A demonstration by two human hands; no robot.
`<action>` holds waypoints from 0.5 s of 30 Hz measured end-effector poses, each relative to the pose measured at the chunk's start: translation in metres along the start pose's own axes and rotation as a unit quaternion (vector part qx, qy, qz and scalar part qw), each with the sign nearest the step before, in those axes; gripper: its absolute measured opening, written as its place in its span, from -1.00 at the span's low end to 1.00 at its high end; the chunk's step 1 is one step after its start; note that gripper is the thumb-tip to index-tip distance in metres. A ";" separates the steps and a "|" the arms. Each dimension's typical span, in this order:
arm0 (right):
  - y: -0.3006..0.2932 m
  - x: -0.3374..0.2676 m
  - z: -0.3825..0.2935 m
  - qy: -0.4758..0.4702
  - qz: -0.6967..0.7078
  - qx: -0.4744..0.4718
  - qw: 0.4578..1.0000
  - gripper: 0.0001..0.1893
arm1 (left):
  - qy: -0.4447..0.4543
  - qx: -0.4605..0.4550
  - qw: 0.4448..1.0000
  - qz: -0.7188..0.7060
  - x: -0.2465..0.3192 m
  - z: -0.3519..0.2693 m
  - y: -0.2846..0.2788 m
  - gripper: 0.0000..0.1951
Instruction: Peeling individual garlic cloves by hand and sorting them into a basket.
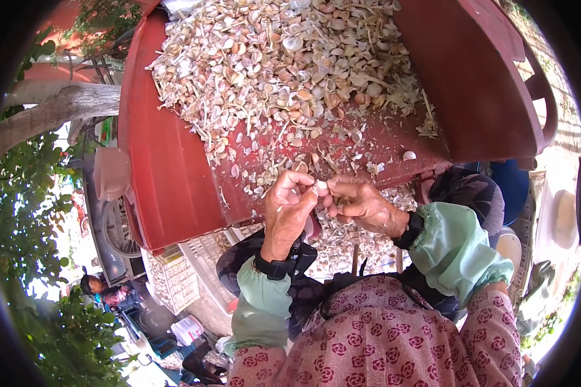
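Between the fingertips of both hands is a small pale garlic clove [321, 185]. My left hand [290, 205] pinches it from the left with thumb and forefinger. From the other side my right hand [365, 203] grips at its edge, with the lower fingers curled. Both hands hover over the near edge of a red metal cart bed [174, 193]. A large heap of garlic cloves [281, 77], mixed with skins and dry stems, covers the far part of the bed. One loose clove [409, 155] lies apart on the right.
Garlic skins [353, 242] cover the area below the bed's near edge, between my knees. White plastic crates [174, 278] stand at the lower left. A tree trunk [63, 106] reaches in from the left. Another person [109, 292] is at the lower left. A blue container [511, 191] stands at the right.
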State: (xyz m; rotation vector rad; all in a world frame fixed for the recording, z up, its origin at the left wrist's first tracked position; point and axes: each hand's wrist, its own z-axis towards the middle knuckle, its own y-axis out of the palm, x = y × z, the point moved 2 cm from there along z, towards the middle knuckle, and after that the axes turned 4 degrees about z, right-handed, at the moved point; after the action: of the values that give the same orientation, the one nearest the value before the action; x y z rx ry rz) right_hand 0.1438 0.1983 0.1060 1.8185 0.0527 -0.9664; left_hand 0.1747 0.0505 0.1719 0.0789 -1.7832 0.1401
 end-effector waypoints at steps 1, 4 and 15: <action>0.004 0.002 -0.004 -0.004 0.000 -0.009 1.000 -0.64 | -0.007 -0.006 1.000 -0.009 0.001 -0.004 -0.001 -0.89; 0.018 0.004 -0.007 0.029 -0.038 -0.016 0.999 -0.66 | 0.002 0.000 1.000 -0.012 -0.004 -0.018 -0.011 -0.85; 0.066 0.010 -0.016 0.051 -0.034 -0.073 0.995 -0.50 | 0.016 0.028 0.975 -0.220 -0.004 -0.079 -0.065 -0.80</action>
State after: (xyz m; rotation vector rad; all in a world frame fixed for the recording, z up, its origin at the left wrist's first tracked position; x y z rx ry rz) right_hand 0.1895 0.1764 0.1526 1.7398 0.2442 -0.8939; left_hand 0.2609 -0.0033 0.1877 0.5049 -1.6879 -0.1265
